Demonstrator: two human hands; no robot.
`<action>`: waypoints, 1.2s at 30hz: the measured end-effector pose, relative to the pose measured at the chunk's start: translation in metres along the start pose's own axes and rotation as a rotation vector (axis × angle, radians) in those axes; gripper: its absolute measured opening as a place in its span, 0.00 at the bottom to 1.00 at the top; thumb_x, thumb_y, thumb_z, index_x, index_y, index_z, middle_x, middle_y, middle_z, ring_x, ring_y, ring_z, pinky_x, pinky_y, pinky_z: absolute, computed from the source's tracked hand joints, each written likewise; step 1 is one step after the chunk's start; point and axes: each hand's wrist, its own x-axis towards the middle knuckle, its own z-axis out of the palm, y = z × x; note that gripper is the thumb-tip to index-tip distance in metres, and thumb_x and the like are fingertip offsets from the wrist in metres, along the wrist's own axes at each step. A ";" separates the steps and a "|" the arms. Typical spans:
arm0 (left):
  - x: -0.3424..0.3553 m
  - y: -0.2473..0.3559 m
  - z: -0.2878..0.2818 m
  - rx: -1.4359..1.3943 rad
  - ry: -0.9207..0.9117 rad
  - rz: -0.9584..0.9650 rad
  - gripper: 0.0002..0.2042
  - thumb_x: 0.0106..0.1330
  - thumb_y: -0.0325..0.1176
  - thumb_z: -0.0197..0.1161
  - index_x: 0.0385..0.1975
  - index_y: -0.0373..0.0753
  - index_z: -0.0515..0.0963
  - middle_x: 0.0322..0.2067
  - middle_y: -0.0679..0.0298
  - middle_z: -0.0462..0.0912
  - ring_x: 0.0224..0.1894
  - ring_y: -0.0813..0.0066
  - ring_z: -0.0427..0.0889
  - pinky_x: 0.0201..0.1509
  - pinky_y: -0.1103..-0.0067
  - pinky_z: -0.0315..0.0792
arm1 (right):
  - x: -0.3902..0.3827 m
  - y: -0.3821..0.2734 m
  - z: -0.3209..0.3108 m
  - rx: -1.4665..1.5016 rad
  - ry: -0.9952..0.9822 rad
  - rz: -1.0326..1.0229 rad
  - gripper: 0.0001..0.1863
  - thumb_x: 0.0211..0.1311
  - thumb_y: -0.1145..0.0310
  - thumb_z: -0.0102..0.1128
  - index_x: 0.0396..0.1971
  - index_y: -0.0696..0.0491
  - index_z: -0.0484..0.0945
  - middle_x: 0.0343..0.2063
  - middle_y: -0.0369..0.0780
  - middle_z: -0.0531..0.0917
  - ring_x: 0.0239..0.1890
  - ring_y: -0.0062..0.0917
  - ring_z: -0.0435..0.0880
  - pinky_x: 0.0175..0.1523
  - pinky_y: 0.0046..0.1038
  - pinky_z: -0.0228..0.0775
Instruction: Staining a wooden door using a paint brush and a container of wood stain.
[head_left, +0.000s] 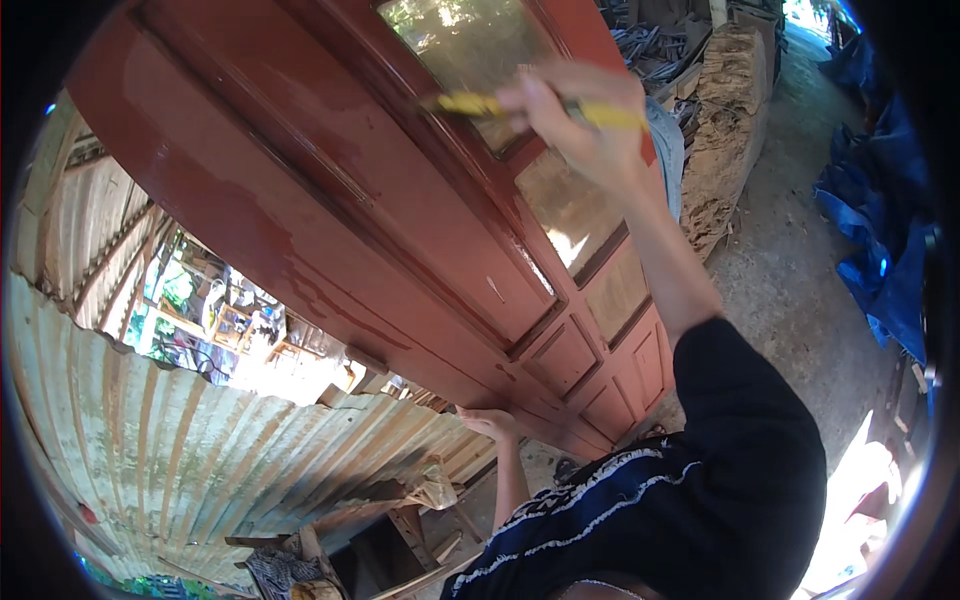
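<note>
Our right hand [585,112] is closed around a yellow-handled brush [467,104], blurred, so we cannot tell whether its tip touches the door. Our left hand [492,425] is at the door's lower left edge; we cannot tell whether it grips or only steadies. The reddish-brown door [200,165] leans across the space before us, glossy higher up and duller toward its foot, with runs [335,312] along its left side. We judge that coating the frame beside the glass pane [565,205] is in hand; the next stroke calls for a light, even pull, clear of the glass. Beyond stands corrugated sheeting [150,430].
</note>
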 end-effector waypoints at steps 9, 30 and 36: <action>0.001 0.013 0.001 -0.051 0.049 -0.051 0.40 0.71 0.61 0.24 0.54 0.24 0.66 0.49 0.44 0.73 0.50 0.55 0.74 0.53 0.66 0.68 | -0.170 -0.059 -0.026 -0.140 -0.176 0.257 0.05 0.55 0.79 0.58 0.26 0.62 0.82 0.26 0.42 0.84 0.26 0.22 0.83 0.32 0.22 0.74; 0.007 0.007 -0.018 0.097 -0.149 0.214 0.36 0.73 0.56 0.29 0.54 0.23 0.66 0.48 0.39 0.73 0.49 0.48 0.73 0.54 0.66 0.66 | 0.107 -0.015 0.066 0.064 0.384 0.173 0.18 0.65 0.65 0.58 0.19 0.60 0.79 0.13 0.33 0.77 0.11 0.12 0.73 0.14 0.17 0.62; 0.007 0.022 -0.017 0.034 -0.162 0.245 0.39 0.70 0.61 0.27 0.53 0.24 0.67 0.46 0.41 0.74 0.47 0.46 0.74 0.50 0.65 0.67 | 0.030 -0.014 0.077 0.368 0.466 0.035 0.17 0.67 0.67 0.54 0.19 0.60 0.79 0.14 0.36 0.79 0.14 0.14 0.76 0.16 0.17 0.61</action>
